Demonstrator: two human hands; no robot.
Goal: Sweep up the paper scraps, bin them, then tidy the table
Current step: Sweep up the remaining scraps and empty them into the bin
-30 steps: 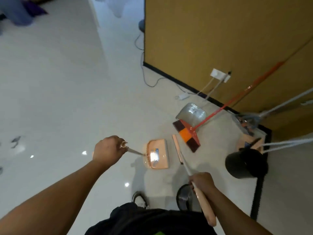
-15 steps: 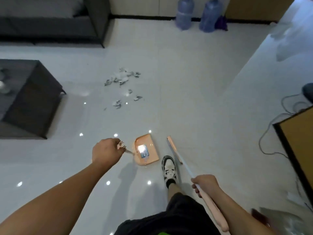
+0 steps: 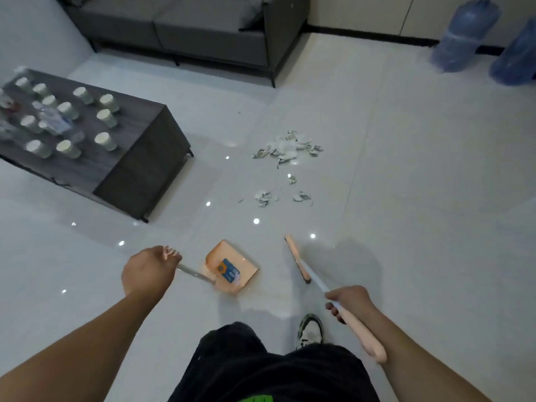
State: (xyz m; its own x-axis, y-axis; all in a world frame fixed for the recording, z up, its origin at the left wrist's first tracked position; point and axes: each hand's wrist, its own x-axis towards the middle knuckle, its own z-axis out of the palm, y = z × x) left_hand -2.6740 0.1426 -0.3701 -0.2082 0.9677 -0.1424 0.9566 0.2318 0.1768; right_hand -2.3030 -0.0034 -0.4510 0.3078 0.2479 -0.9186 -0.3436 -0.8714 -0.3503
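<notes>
Ahead, torn white paper scraps (image 3: 285,153) lie scattered; left grip (image 3: 149,274) clasps dustpan (image 3: 232,266), right grip (image 3: 349,301) broom (image 3: 298,262).

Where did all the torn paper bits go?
The paper scraps lie on the white floor in the middle of the head view, right of the dark table, beyond the dustpan.

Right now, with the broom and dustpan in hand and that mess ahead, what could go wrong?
1. The paper scraps lie in several loose clusters; a hard stroke of the broom could scatter them wider.
2. The dustpan hangs tilted from the left hand, so scraps might slide out.
3. The table carries many paper cups; a stray handle swing could topple some.
</notes>
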